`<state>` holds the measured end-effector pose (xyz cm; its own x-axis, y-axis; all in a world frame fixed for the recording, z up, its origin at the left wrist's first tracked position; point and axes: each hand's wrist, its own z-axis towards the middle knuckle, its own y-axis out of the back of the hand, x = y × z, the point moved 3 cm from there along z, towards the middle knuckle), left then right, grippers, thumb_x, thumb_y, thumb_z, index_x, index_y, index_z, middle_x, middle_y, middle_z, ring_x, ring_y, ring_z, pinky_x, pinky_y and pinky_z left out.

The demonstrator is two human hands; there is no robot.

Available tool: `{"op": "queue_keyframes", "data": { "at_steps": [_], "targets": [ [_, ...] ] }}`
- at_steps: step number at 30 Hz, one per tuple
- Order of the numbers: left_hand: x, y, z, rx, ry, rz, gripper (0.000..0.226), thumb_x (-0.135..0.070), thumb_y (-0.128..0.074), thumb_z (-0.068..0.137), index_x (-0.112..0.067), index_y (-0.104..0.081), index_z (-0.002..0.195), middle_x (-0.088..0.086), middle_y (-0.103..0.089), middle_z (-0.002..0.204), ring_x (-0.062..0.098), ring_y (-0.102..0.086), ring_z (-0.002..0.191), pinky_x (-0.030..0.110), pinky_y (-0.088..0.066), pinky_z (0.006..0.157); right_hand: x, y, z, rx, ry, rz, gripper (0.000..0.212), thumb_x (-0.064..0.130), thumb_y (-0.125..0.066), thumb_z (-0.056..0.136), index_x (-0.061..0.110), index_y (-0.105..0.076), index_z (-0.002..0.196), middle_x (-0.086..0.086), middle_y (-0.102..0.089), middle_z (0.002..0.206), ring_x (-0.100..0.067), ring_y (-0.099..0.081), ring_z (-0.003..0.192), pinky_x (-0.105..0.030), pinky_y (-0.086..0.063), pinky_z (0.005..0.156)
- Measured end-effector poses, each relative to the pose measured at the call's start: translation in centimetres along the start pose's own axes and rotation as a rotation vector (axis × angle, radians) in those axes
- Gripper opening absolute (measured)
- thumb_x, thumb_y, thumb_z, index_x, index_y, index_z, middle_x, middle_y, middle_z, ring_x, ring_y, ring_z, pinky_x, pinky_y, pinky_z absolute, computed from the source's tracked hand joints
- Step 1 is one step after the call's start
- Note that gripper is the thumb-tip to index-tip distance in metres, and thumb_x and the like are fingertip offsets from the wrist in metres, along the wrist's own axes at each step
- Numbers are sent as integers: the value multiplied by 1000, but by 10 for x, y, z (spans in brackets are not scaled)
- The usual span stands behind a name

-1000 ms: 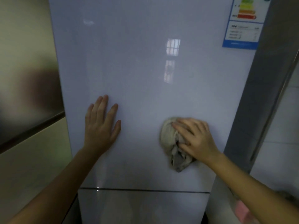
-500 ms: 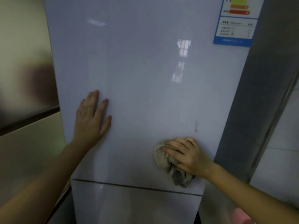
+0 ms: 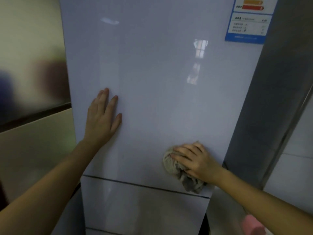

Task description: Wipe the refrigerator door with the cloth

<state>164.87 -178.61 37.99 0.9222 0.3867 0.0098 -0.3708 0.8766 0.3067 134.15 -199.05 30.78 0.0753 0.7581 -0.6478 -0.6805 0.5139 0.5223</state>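
1. Cloth [image 3: 176,168], bunched, sits under my right hand [image 3: 197,161], fingers [image 3: 182,152] curled over it, low right on the refrigerator door [image 3: 152,73].
2. My left hand [image 3: 101,121] lies flat, fingers spread, well apart leftward.
3. An energy label [image 3: 248,21] sits top right.

Domestic kitchen. You face a tall glossy fridge [image 3: 152,82] with separate upper and lower doors, an energy label [image 3: 249,22] at its top corner, pale tiled wall [image 3: 296,158] to your right.

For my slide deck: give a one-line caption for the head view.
Right hand presses crumpled grey cloth on glossy white refrigerator door; left hand braces flat.
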Motion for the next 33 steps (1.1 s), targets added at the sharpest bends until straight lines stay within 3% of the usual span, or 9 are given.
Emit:
{"op": "queue_keyframes", "data": {
  "at_steps": [4,10,14,20,23,25,27,33],
  "targets": [
    [6,2,-7,4,-17,8,56,-38,-48,101,-6,-44,147,23,-32,161,41,-33,149,50,-31,118,0,1,11,-4,7,-11,51,27,-68,86,19,-64,136,-5,-63,138,-28,-58,116,-41,-40,94],
    [34,1,-35,39,47,-7,57,-38,-47,101,-6,-45,148,22,-31,162,40,-34,148,48,-32,118,-30,29,76,-164,-275,-41,56,33,-70,87,19,-60,140,-8,-61,140,-32,-56,120,-44,-42,96],
    [51,-2,-58,50,34,5,55,-36,-49,102,-5,-47,147,22,-33,161,40,-38,147,48,-35,116,-8,13,113,-223,-410,21,57,31,-69,85,17,-60,140,-9,-60,140,-35,-56,120,-46,-42,94],
    [68,-3,-70,18,-68,1,53,-32,-54,99,-6,-48,146,25,-39,157,40,-42,144,49,-41,112,80,-62,111,-72,-103,66,34,26,-69,95,21,-69,129,-5,-67,133,-28,-59,114,-39,-41,90],
    [72,-4,-71,32,-84,-43,55,-30,-57,98,-7,-47,147,25,-37,158,39,-38,146,49,-38,115,115,-88,98,62,96,85,28,20,-52,105,23,-67,128,-1,-66,135,-24,-65,112,-37,-42,91],
    [75,-5,-71,64,-87,-72,57,-31,-57,99,-7,-45,149,24,-34,160,38,-34,149,49,-35,118,116,-89,103,74,128,83,29,18,-51,104,23,-65,129,-1,-66,136,-24,-66,112,-37,-40,92],
    [78,-7,-71,85,-98,-84,57,-33,-56,99,-8,-44,150,23,-33,161,37,-32,150,47,-31,120,104,-80,123,19,67,59,30,19,-60,100,22,-64,129,-3,-67,133,-25,-65,110,-38,-41,90],
    [86,-5,-72,69,-151,-113,58,-31,-57,98,-8,-44,150,22,-34,160,35,-31,150,40,-21,124,54,-30,197,-204,-374,5,44,32,-66,95,17,-64,137,-9,-62,139,-32,-55,120,-42,-41,93]
  ]
}}
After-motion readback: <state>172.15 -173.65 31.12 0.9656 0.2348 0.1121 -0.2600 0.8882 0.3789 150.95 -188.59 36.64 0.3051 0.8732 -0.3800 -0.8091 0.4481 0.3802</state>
